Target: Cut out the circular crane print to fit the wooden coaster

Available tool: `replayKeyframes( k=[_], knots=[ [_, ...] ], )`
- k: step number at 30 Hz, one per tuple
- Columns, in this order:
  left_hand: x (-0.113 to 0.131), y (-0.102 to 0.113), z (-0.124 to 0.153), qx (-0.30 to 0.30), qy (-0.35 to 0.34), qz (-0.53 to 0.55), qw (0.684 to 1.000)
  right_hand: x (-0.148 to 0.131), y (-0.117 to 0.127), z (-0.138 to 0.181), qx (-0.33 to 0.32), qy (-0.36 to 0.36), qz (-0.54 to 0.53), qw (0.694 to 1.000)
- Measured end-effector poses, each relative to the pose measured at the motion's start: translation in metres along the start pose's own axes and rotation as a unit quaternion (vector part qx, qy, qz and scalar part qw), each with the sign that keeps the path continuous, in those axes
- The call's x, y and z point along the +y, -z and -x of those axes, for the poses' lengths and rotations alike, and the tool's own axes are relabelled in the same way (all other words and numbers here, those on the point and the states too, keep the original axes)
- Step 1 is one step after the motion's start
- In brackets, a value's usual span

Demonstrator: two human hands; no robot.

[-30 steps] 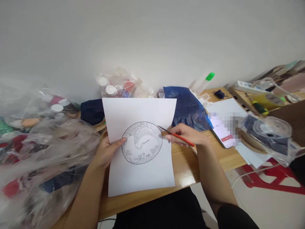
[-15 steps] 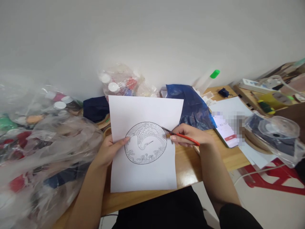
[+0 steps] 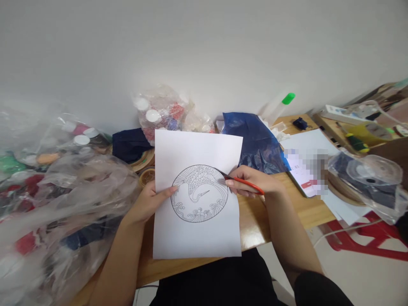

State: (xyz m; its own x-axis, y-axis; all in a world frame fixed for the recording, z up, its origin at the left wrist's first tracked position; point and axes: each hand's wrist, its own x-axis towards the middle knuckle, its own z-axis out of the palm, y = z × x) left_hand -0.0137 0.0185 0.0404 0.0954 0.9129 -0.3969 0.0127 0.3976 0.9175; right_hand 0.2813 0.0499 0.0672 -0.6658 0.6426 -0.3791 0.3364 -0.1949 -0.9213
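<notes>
A white sheet of paper is held up above the table, printed with a black line drawing of a crane and waves inside an oval. My left hand grips its left edge, thumb on the front by the oval's left side, fingers behind the sheet. My right hand is closed around red-handled scissors. Their dark blades point left over the upper right part of the oval. Whether the blades are parted or pass through the paper, I cannot tell.
Clear plastic bags with white-capped bottles fill the left side. Behind the sheet lies a dark blue plastic bag. A phone rests to the right on the wooden table, near spools. A red stool stands below.
The paper has shifted to the right with my left hand. The scissors have moved slightly left relative to the table, their blades now further over the oval.
</notes>
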Motion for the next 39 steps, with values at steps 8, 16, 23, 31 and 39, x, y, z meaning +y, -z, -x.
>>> replayKeyframes(
  k=[8,16,23,31,39],
  knots=[
    [0.0011,-0.0001,0.0006,-0.001,0.004,-0.006,1.0,0.0018,-0.0005,-0.0009,-0.004,0.018,-0.006,1.0],
    [0.0029,0.0009,0.0031,-0.012,0.003,-0.016,1.0,0.0042,-0.001,-0.0006,-0.023,0.06,-0.022,0.998],
    [0.0036,0.0003,0.0015,-0.027,-0.011,-0.025,0.999,0.0048,0.0001,-0.0004,-0.035,0.073,-0.037,0.996],
    [0.0053,-0.0009,0.0019,-0.024,-0.006,-0.015,1.0,0.0061,0.0001,-0.0008,-0.032,0.073,-0.024,0.997],
    [0.0047,-0.0008,0.0014,-0.032,-0.017,-0.024,0.999,0.0073,0.0012,-0.0008,-0.032,0.079,-0.024,0.996]
  ],
)
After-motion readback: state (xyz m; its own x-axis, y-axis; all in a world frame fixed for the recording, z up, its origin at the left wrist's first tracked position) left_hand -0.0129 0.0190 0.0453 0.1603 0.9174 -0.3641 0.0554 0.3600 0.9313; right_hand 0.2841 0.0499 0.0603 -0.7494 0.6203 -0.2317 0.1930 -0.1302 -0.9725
